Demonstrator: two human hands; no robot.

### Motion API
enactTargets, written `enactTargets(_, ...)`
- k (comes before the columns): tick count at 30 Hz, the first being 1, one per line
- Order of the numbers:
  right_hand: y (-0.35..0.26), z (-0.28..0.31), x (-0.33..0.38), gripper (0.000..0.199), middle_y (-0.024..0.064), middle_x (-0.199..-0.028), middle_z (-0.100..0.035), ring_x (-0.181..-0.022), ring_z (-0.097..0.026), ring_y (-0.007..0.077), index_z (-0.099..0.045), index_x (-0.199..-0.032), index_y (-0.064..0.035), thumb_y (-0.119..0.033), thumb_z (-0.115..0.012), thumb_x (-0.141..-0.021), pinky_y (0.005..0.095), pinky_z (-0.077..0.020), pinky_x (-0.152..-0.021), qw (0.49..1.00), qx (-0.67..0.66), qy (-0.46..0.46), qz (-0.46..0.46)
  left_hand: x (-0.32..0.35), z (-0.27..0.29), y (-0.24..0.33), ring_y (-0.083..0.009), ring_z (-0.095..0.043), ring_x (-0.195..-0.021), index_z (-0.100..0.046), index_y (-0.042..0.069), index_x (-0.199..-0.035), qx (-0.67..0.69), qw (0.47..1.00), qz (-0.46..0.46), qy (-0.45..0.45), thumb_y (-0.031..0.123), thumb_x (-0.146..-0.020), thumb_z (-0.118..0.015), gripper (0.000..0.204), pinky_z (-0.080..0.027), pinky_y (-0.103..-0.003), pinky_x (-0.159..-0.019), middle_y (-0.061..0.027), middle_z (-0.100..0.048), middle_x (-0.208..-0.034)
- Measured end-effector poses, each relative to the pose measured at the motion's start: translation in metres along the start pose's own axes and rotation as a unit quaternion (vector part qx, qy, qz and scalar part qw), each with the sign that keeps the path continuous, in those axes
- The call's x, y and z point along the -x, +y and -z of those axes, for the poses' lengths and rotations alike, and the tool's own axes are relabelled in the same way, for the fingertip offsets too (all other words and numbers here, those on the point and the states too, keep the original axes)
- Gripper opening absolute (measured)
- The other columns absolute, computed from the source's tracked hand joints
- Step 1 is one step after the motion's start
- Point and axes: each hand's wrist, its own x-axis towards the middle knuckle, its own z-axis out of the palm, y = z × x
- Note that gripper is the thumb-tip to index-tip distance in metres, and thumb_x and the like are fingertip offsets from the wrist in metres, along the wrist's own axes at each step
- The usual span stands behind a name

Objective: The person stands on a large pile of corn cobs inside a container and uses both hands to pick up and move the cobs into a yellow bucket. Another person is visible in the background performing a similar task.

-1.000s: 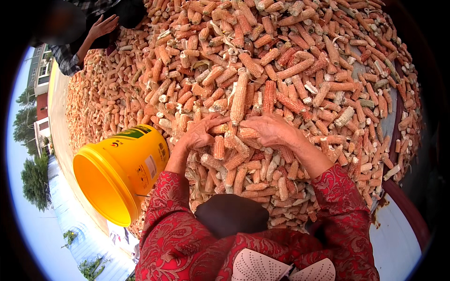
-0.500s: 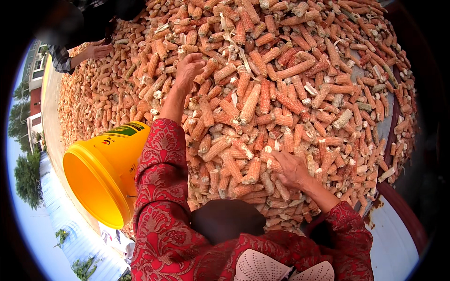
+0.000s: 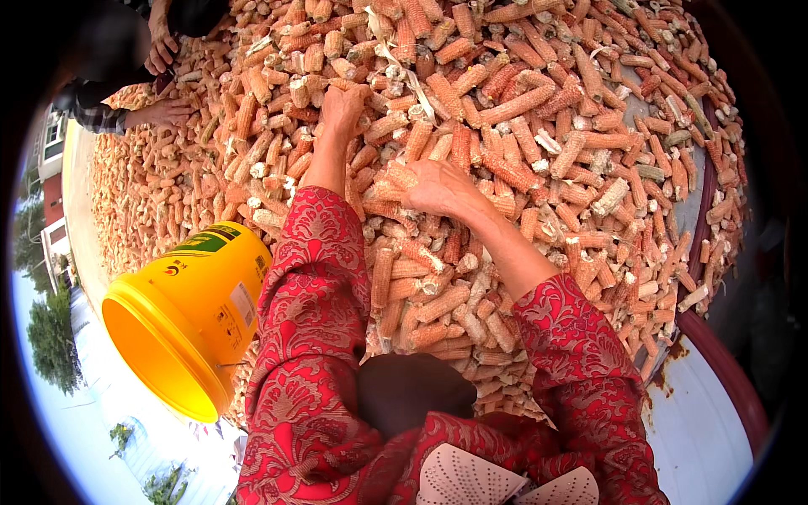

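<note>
Both my hands work in a deep pile of bare, reddish-orange corn cobs [image 3: 513, 172]. My left hand [image 3: 341, 111] reaches far into the pile with its fingers curled down among the cobs; what they grip, if anything, is hidden. Closer to me and to the right, my right hand [image 3: 442, 188] is closed around the end of a corn cob [image 3: 393, 180] that points left. Both forearms show in red patterned sleeves [image 3: 311, 278].
A yellow bucket [image 3: 198, 290] lies tipped on its side at the left, its mouth toward me. At the upper left are another person's hands [image 3: 164, 114] over the cobs. Dry husk strips [image 3: 408, 71] lie on the pile. A dark red edge [image 3: 724, 370] runs along the right.
My right hand has moved left and farther into the pile, toward my left hand. My left fingers have curled down into the cobs. A second hand of the other person has come into view.
</note>
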Motion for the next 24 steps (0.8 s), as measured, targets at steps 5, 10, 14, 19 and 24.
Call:
enactTargets(5, -0.003, -0.029, 0.016, 0.055, 0.0177, -0.111, -0.060, -0.101, -0.059, 0.0336, -0.060, -0.120, 0.0005, -0.020, -0.062, -0.068, 0.0445, -0.0498, -0.083, 0.987, 0.113, 0.050, 0.101, 0.060, 0.033, -0.039, -0.0180, -0.052, -0.061, -0.053, -0.001, -0.076, -0.007, 0.999, -0.032, -0.025, 0.028, -0.072, -0.072, 0.035, -0.045, -0.036, -0.053, -0.0074, -0.056, -0.070)
enactTargets(10, 0.026, -0.035, 0.086, 0.056, 0.0184, -0.110, -0.058, -0.103, -0.058, 0.0344, -0.057, -0.119, 0.0035, -0.018, -0.061, -0.068, 0.0428, -0.0470, -0.094, 0.983, 0.101, 0.035, 0.151, 0.168, 0.029, -0.039, -0.0204, -0.054, -0.064, -0.056, -0.002, -0.090, -0.139, 0.983, -0.084, -0.087, 0.028, -0.071, -0.070, 0.038, -0.046, -0.036, -0.059, -0.0124, -0.060, -0.075)
enactTargets(14, 0.071, -0.060, 0.140, 0.062, 0.0187, -0.118, -0.058, -0.110, -0.057, 0.0342, -0.055, -0.123, 0.0037, -0.017, -0.062, -0.065, 0.0402, -0.0444, -0.101, 0.987, 0.032, -0.031, 0.152, 0.242, 0.036, -0.006, -0.0221, -0.055, -0.064, -0.057, -0.002, -0.101, -0.172, 0.964, -0.096, -0.180, 0.030, -0.071, -0.067, 0.045, -0.045, -0.036, -0.060, -0.0111, -0.060, -0.074)
enactTargets(19, 0.097, -0.045, 0.177, 0.066, 0.0156, -0.132, -0.055, -0.124, -0.051, 0.0294, -0.054, -0.129, 0.0018, -0.014, -0.063, -0.065, 0.0385, -0.0383, -0.109, 0.980, -0.078, 0.037, 0.181, 0.284, 0.058, -0.008, -0.0151, -0.053, -0.071, -0.062, -0.001, -0.101, -0.006, 0.974, -0.086, -0.211, 0.027, -0.071, -0.064, 0.041, -0.044, -0.028, -0.067, -0.0055, -0.059, -0.083)
enactTargets(24, 0.033, -0.029, 0.183, 0.070, 0.0122, -0.137, -0.053, -0.134, -0.044, 0.0274, -0.049, -0.135, -0.0024, -0.007, -0.065, -0.067, 0.0392, -0.0317, -0.114, 0.907, -0.262, 0.137, 0.301, 0.297, -0.003, -0.016, -0.0230, -0.054, -0.111, -0.047, 0.003, -0.132, 0.293, 0.905, -0.056, -0.304, 0.044, -0.085, -0.065, 0.064, -0.046, -0.040, -0.093, -0.0129, -0.055, -0.123)
